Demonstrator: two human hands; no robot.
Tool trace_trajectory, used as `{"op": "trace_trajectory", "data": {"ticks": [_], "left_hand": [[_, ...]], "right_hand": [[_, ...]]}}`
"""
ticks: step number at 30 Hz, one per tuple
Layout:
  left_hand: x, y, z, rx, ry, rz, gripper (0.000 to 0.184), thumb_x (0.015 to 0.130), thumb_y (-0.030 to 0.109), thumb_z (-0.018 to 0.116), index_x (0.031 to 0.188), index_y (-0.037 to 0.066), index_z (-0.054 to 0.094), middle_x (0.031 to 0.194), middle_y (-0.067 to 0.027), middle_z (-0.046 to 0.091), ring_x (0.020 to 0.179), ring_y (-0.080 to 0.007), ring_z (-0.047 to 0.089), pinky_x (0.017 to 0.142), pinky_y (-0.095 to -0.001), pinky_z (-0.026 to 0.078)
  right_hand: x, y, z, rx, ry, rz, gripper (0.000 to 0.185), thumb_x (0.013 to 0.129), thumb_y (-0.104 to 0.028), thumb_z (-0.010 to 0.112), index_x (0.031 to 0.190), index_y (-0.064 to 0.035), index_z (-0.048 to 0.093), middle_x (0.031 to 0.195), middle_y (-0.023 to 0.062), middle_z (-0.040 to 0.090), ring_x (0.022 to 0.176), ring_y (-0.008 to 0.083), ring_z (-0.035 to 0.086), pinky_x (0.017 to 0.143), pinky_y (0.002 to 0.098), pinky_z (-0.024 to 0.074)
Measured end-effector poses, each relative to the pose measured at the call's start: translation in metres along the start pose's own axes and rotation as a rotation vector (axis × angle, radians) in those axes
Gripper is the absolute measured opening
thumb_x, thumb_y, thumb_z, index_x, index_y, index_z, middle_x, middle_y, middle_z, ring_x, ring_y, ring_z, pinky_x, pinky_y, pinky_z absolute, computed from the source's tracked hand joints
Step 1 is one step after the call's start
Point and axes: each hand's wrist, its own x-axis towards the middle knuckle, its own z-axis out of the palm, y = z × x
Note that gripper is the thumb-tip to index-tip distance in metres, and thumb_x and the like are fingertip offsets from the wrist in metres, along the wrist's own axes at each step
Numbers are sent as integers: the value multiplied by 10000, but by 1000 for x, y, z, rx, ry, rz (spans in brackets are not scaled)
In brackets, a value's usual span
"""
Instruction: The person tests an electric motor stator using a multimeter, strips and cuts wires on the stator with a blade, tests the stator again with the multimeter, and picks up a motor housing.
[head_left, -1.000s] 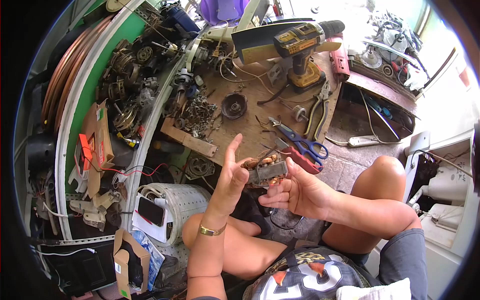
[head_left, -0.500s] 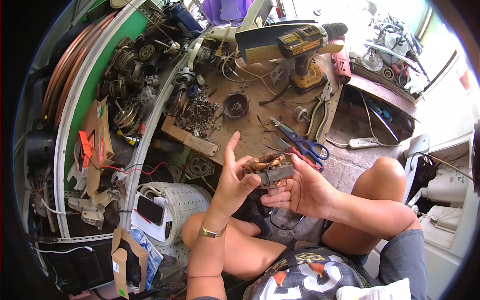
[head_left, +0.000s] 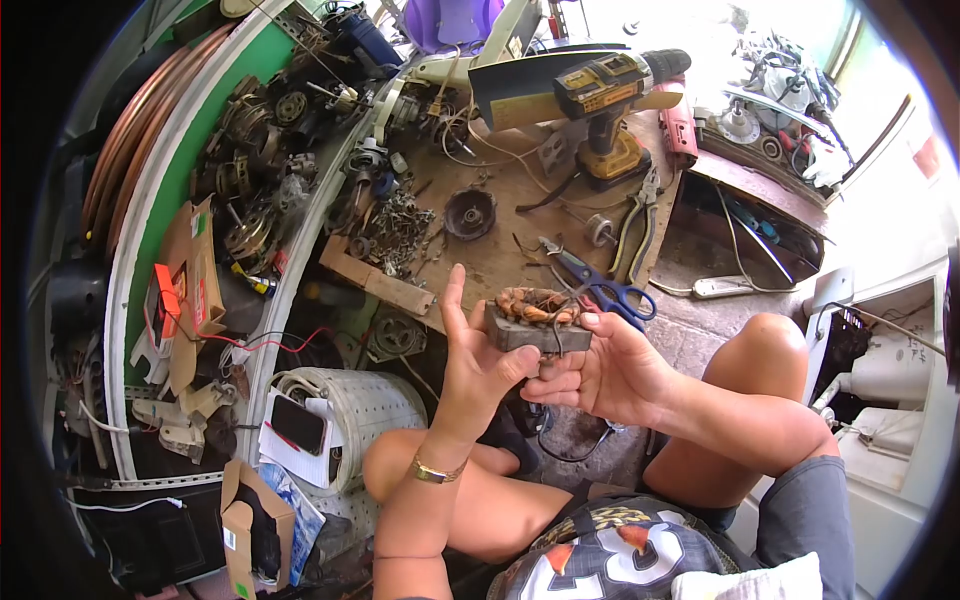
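Observation:
A motor stator [head_left: 515, 339], with a grey metal core and copper-coloured windings on top, is held up between my two hands in front of the bench edge. My left hand [head_left: 468, 365] grips its left side with the thumb at the lower edge, and the index finger points upward. My right hand [head_left: 615, 372] holds the right side, thumb near the top and fingers curled below. A dark wire hangs over the front of the core. Just beyond it on the bench lie blue-handled scissors [head_left: 628, 300] and yellow-and-black pliers [head_left: 636, 225].
On the wooden bench [head_left: 520, 190] are a round metal motor cover [head_left: 470, 214], a heap of screws [head_left: 395, 235] and a yellow cordless drill [head_left: 605, 100]. Motor parts fill the left shelf. A phone [head_left: 298, 420] lies on paper atop a white perforated drum [head_left: 385, 405].
The stator has been turned in my hands, so its grey side faces me more squarely with the windings uppermost. Both hands have shifted slightly around it.

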Motion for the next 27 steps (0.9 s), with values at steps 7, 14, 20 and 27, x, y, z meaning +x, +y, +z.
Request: {"op": "trace_trajectory", "data": {"ticks": [7, 14, 20, 27], "left_hand": [[-7, 9, 2, -8, 52, 67, 1034, 728, 22, 643, 1501, 94, -41, 1214, -119, 482, 1113, -203, 554, 964, -345, 479], [-9, 11, 3, 10, 108, 146, 1051, 718, 8, 651, 1499, 103, -46, 1199, -104, 446, 1118, -208, 536, 998, -351, 456], [-9, 8, 3, 39, 97, 213, 1058, 715, -2, 651, 1498, 116, -51, 1230, -113, 409, 1148, -220, 514, 1007, -368, 454], [-9, 0, 1, 149, 83, 328, 1128, 690, 27, 705, 1499, 138, -74, 1283, -129, 377, 1208, -244, 475, 1027, -384, 447]], "right_hand": [[-2, -5, 14, -232, 71, 33, 518, 932, -437, 516, 1278, -51, 498, 1084, 128, 664, 1013, 346, 638, 1006, 469, 428], [-1, -7, 5, -594, 382, -349, 502, 908, -400, 591, 1257, -50, 507, 990, 33, 577, 769, 134, 561, 800, 319, 457], [-5, -15, 19, -829, 249, -487, 276, 929, -236, 632, 1119, -37, 613, 1009, -4, 598, 813, 55, 519, 786, 231, 433], [-2, -15, 25, -886, 145, -653, 139, 896, -118, 684, 950, 8, 657, 966, 14, 531, 855, 90, 533, 798, 242, 449]]}}
